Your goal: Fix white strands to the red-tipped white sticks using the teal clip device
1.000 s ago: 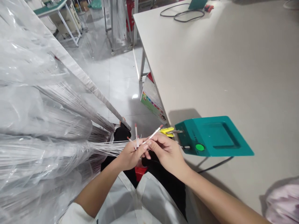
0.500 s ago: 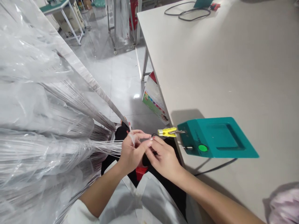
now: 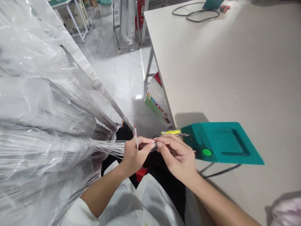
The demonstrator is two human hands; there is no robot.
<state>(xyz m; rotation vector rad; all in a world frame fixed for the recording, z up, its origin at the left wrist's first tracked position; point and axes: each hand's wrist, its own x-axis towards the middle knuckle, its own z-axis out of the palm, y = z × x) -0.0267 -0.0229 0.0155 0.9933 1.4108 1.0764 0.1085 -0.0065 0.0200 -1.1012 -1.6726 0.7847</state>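
Note:
Thin white wires (image 3: 109,146) run from a plastic-wrapped bundle on the left into my left hand (image 3: 135,155), which is closed around them. A slim whitish strip with a red tip (image 3: 136,138) stands up from between its fingers. My right hand (image 3: 180,157) meets it fingertip to fingertip, thumb and forefinger pinched together. A small white and dark piece shows between the fingertips, too small to name. Just behind the right hand is a yellow clip (image 3: 172,132), partly covered by that hand. It is attached by a metal rod to a teal stand (image 3: 231,141) with a green button (image 3: 207,152).
The pale table (image 3: 211,72) fills the right side, with a coiled black cable (image 3: 197,15) at its far end. A printed box (image 3: 157,103) stands below its edge. Plastic-wrapped wire bundles (image 3: 42,150) crowd the left. Pinkish cloth (image 3: 285,210) lies at the lower right.
My right hand has shifted right, and now covers part of the yellow clip. The red-tipped strip in my left hand stands more upright. The view has shifted slightly.

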